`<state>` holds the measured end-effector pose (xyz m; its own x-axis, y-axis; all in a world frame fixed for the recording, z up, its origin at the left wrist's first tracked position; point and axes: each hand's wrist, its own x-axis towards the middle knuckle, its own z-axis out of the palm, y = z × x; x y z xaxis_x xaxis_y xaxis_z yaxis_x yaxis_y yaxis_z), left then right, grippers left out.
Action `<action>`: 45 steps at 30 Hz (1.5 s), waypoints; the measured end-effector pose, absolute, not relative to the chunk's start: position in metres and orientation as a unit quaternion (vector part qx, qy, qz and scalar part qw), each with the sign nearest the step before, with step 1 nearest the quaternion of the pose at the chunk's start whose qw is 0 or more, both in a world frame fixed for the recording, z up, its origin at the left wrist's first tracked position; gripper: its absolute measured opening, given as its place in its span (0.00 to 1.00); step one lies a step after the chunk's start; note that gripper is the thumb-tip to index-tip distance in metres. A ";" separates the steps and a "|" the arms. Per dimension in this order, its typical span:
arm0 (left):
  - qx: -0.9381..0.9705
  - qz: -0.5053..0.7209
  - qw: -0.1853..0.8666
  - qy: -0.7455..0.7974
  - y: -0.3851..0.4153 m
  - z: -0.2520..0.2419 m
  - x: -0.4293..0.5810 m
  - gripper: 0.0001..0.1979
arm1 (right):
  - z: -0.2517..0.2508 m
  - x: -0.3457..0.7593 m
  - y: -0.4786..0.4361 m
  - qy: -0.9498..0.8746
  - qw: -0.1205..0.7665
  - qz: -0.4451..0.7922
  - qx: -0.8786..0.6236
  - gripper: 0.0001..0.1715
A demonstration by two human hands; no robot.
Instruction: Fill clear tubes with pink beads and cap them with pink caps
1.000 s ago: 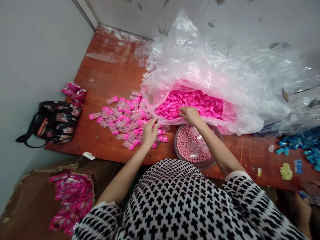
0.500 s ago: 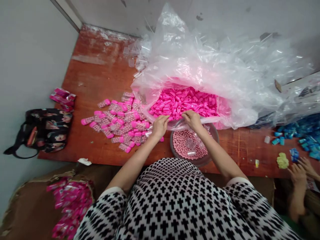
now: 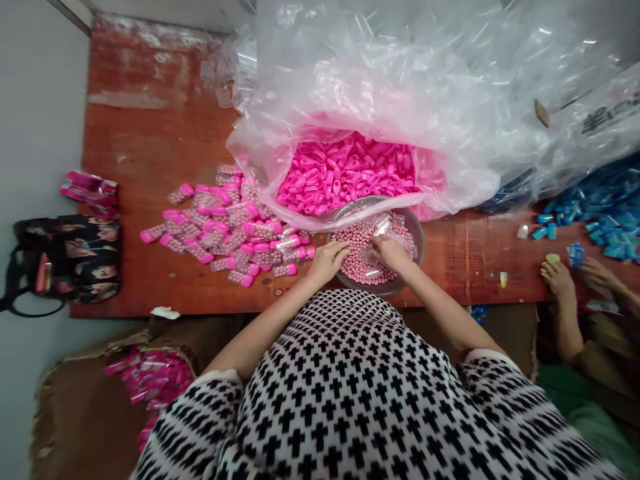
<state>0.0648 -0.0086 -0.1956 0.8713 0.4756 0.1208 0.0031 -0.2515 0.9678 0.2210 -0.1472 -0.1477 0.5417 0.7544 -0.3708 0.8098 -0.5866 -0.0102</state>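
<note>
A grey bowl of round pink beads stands at the table's front edge, with several clear plastic pieces lying on the beads. My right hand is down in the bowl, fingers pinched among the beads and clear pieces; what they grip is hidden. At the bowl's left rim, my left hand has its fingers drawn together, and anything in them is too small to name. Behind the bowl a clear plastic bag gapes over bright pink caps. Bead-filled clear bottles with pink caps are heaped to the left.
A flowered black bag and pink packets sit at the table's left end. An open carton with pink packets stands below. On the right are blue pieces and a co-worker's hands, one at a yellow item.
Both hands have come back from the bag's edge toward the bowl, the right one into the beads. The view has shifted; the co-worker's hand has reached the yellow item.
</note>
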 end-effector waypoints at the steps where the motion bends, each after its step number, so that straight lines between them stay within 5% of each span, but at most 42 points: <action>1: 0.772 0.187 0.588 0.153 -0.014 -0.201 0.066 0.11 | -0.157 0.216 -0.151 0.445 0.071 -0.153 0.879 0.19; 5: 0.799 0.150 0.555 0.178 -0.026 -0.217 0.075 0.10 | -0.180 0.207 -0.156 0.416 -0.054 -0.153 0.895 0.15; 10: 0.772 0.144 0.585 0.204 -0.036 -0.210 0.084 0.07 | -0.188 0.202 -0.162 0.267 -0.400 -0.295 0.826 0.20; 12: 0.739 0.158 0.622 0.203 -0.039 -0.205 0.085 0.06 | -0.185 0.198 -0.168 0.246 -0.463 -0.318 0.790 0.23; 15: 0.738 0.163 0.632 0.173 -0.042 -0.200 0.086 0.05 | -0.171 0.197 -0.176 0.340 -0.379 -0.289 0.811 0.24; 20: 0.771 0.184 0.596 0.125 -0.037 -0.197 0.089 0.09 | -0.143 0.212 -0.173 0.495 -0.035 -0.158 0.854 0.15; 24: 0.768 0.213 0.572 0.194 -0.024 -0.195 0.079 0.13 | -0.155 0.214 -0.150 0.439 0.059 -0.132 0.887 0.16; 31: 0.770 0.219 0.538 0.265 -0.011 -0.203 0.058 0.12 | -0.203 0.206 -0.129 0.447 -0.024 -0.189 0.874 0.12; 38: 0.758 0.175 0.594 0.206 -0.025 -0.203 0.082 0.15 | -0.199 0.208 -0.153 0.337 -0.478 -0.343 0.735 0.17; 45: 0.723 0.164 0.650 0.168 -0.022 -0.206 0.089 0.15 | -0.166 0.212 -0.158 0.423 -0.432 -0.269 0.750 0.28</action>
<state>0.0886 -0.0223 -0.2059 0.8899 0.4557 0.0200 0.0289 -0.1000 0.9946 0.2118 -0.1583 -0.1659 0.4980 0.8663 -0.0387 0.4018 -0.2700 -0.8750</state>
